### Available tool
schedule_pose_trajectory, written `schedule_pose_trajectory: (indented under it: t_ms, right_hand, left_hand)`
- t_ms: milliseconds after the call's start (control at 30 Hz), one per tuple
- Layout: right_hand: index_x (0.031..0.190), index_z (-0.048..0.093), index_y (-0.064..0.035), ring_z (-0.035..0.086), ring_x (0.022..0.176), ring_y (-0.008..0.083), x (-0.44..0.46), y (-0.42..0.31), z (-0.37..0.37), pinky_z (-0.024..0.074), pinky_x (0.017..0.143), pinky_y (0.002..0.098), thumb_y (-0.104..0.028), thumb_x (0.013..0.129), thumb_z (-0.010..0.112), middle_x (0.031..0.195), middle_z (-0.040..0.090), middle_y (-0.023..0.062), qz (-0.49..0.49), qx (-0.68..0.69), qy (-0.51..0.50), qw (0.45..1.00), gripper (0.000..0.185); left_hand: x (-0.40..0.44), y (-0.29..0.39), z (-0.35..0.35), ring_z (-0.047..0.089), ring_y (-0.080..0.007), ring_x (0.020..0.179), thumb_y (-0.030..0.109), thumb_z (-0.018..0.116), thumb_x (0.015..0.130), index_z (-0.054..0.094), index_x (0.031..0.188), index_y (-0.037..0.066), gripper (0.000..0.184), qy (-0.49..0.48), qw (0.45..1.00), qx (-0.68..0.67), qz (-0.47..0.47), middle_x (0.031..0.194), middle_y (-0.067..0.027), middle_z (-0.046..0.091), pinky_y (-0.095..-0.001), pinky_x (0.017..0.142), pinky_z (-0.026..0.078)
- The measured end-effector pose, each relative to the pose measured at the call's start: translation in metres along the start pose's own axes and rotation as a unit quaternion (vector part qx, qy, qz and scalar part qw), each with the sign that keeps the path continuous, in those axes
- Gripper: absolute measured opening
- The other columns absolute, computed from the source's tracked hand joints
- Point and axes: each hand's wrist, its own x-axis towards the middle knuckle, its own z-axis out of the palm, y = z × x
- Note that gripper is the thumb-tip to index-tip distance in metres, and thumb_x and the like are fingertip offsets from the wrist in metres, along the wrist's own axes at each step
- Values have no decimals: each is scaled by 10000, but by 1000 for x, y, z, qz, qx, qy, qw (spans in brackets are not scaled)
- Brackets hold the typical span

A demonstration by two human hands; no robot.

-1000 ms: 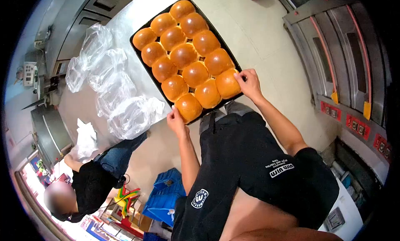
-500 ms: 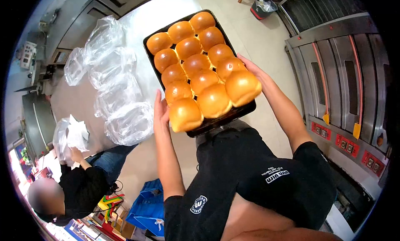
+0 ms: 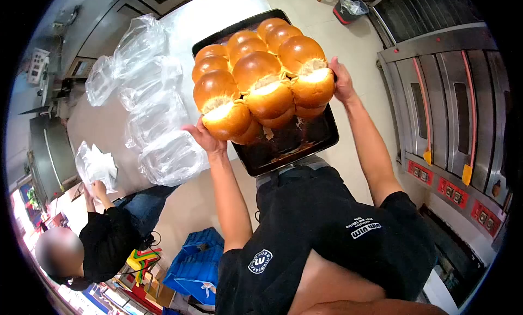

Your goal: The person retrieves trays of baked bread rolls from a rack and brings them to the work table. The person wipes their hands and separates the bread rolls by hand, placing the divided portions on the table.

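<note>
A joined batch of glossy golden-brown bread buns (image 3: 259, 70) stands over a dark baking tray (image 3: 289, 154). Its near rows are raised and bent upward, so pale torn sides show between rows. My left hand (image 3: 210, 139) grips the batch at its near left corner, thumb stuck outward and the other fingers partly hidden by bread. On the opposite side, my right hand (image 3: 342, 82) holds the right edge of the batch. The near part of the tray is bare, with crumbs and brown stains on it. The tray lies on the near end of a pale table (image 3: 212, 15).
Clear plastic bags (image 3: 152, 108) lie in a row along the table, left of the tray. At the left, another person (image 3: 111, 233) handles a white, bag-like item (image 3: 98, 165). Blue crates (image 3: 193, 266) stand on the floor, ovens (image 3: 447, 113) line the right, and a bin (image 3: 350, 8) is behind.
The near rows of buns have come up off the tray and folded away from me, baring the tray's near end. Both hands have moved from the tray's sides onto the bread.
</note>
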Motion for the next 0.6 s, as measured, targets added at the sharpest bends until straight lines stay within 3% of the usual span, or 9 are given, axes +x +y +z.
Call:
schedule_pose_trajectory:
  t_ms: [100,167,267,300,333,433,500,567,600]
  right_hand:
    - [1114,766,11,662,946,113,8,-27,-2,518,877,287,-357,1027,674,1020,745,35,-8,-288,-23,957,389]
    - [1190,736,29,650,974,112,-2,-53,22,508,930,280,-294,1005,687,1072,735,29,39,-322,-51,945,375]
    - [1348,647,25,677,1086,157,-7,-57,39,512,1003,293,-366,1027,674,1159,737,53,-9,-241,-73,968,507]
    - [1385,620,23,665,1134,159,-9,-55,43,508,1023,299,-395,1040,650,1196,727,65,44,-197,-72,977,543]
    - [1421,592,21,654,1182,162,-10,-53,47,504,1044,305,-425,1053,627,1234,717,78,97,-150,-65,982,580]
    - [1450,579,17,618,1261,155,1,-34,36,488,1078,324,-468,1075,581,1308,688,94,329,-62,-125,934,614]
    - [1414,634,-12,610,1251,157,8,-8,37,473,1077,321,-504,1054,605,1374,670,72,227,-295,-225,900,610]
    - [1427,633,-17,613,1211,175,3,-1,39,447,1098,323,-492,1025,657,1355,669,57,163,-309,-251,903,622]
    - [1548,505,-22,609,1166,185,9,6,34,424,1112,340,-454,998,710,1301,669,54,137,-279,-292,904,729]
  left_hand:
    - [12,27,-2,631,-280,1267,897,399,897,583,1373,-97,1117,-24,995,44,-83,1359,-182,670,-427,1111,488]
    - [12,38,5,626,-278,1276,903,394,890,558,1399,-96,1133,-54,983,93,-151,1361,-180,669,-423,1124,478]
    - [15,46,-3,622,-277,1291,611,617,986,496,1460,-78,845,-121,951,201,-201,1421,-177,623,-422,1115,485]
    - [18,50,-4,629,-263,1280,523,667,1003,502,1458,-72,767,-148,934,243,-215,1402,-168,637,-404,1105,490]
    - [22,50,-5,631,-261,1278,276,730,961,491,1475,-50,654,-150,935,187,-262,1415,-159,625,-396,1093,495]
    - [16,37,1,635,-261,1270,219,738,935,498,1471,-41,643,-164,936,185,-252,1404,-148,633,-395,1091,494]
    - [13,33,-3,628,-256,1277,156,748,906,494,1469,-45,650,-163,926,209,-268,1406,-140,631,-395,1104,481]
    - [9,33,-10,622,-255,1284,146,746,904,487,1475,-44,655,-171,909,255,-281,1409,-140,629,-397,1113,473]
    - [7,35,-13,607,-250,1294,124,747,897,478,1479,-41,662,-168,901,254,-308,1412,-138,619,-393,1120,463]
